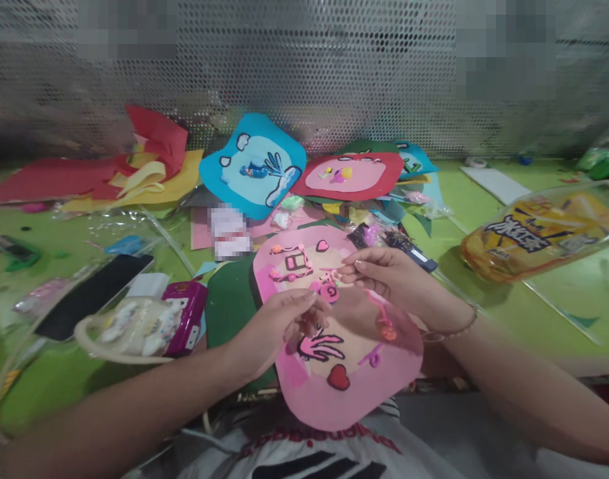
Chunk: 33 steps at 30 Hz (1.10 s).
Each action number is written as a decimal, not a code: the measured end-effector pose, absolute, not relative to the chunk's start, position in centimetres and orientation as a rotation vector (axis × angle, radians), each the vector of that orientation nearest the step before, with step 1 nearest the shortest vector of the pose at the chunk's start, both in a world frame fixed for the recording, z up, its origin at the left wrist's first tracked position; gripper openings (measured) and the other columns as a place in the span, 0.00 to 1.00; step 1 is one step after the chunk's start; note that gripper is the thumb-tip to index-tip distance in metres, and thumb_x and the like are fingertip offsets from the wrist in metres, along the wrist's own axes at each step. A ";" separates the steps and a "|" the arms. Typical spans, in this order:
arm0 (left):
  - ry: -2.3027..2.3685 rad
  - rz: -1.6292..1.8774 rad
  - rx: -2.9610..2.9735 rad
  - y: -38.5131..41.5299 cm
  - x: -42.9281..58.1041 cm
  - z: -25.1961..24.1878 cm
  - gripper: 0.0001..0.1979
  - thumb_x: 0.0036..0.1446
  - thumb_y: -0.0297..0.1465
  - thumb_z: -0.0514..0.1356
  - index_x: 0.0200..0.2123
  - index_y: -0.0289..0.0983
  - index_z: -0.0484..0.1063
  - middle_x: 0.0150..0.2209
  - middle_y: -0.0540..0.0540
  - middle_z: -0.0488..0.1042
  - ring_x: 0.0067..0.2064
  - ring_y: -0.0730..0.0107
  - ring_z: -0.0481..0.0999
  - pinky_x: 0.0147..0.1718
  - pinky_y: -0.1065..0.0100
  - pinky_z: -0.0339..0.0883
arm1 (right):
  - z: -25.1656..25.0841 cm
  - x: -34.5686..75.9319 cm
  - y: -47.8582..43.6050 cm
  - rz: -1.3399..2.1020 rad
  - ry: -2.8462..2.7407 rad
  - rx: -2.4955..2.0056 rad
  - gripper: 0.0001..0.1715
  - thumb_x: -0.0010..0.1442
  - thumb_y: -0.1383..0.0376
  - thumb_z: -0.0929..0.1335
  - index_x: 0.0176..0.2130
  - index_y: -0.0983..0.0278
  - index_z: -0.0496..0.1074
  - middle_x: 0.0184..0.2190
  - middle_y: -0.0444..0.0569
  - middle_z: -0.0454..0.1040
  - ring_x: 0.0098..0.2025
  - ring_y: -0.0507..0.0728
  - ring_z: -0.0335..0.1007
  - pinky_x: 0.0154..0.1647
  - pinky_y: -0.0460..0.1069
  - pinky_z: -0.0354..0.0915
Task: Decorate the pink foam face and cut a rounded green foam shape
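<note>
A pink foam craft card (pixel 354 386) with a beige centre, a red heart, a black-outlined pink hand shape and small clay pieces lies tilted over the table's near edge. My left hand (pixel 277 329) rests on its middle, fingers curled together in a pinch on something too small to make out. My right hand (pixel 384 273) sits at the card's upper right, fingertips pinched together beside a small pink clay swirl (pixel 329 291). A bracelet circles my right wrist.
A blue card (pixel 254 166) and a red card (pixel 349 174) lie behind. Red and yellow foam sheets (pixel 135 173) sit at the back left. A black phone (pixel 92 293), a magenta box (pixel 185 313) and a yellow snack bag (pixel 538 236) lie on the green table (pixel 534 306). A perforated metal screen stands behind.
</note>
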State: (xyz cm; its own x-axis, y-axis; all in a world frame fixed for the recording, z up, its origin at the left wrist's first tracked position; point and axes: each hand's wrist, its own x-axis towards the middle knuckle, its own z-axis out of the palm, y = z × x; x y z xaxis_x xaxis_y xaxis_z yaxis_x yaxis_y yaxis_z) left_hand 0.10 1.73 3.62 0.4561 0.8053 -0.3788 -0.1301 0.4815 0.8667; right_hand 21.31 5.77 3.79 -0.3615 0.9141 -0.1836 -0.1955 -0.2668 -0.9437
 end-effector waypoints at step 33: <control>0.945 0.677 0.849 1.8 0.1 3.5 0.18 0.52 0.43 0.60 0.34 0.32 0.72 0.24 0.48 0.67 0.22 0.79 0.63 0.14 0.77 0.44 | 4.1 21.4 5.8 1.691 -1.063 -0.994 0.09 0.44 0.66 0.76 0.26 0.63 0.73 0.24 0.41 0.73 0.24 0.46 0.69 0.28 0.42 0.69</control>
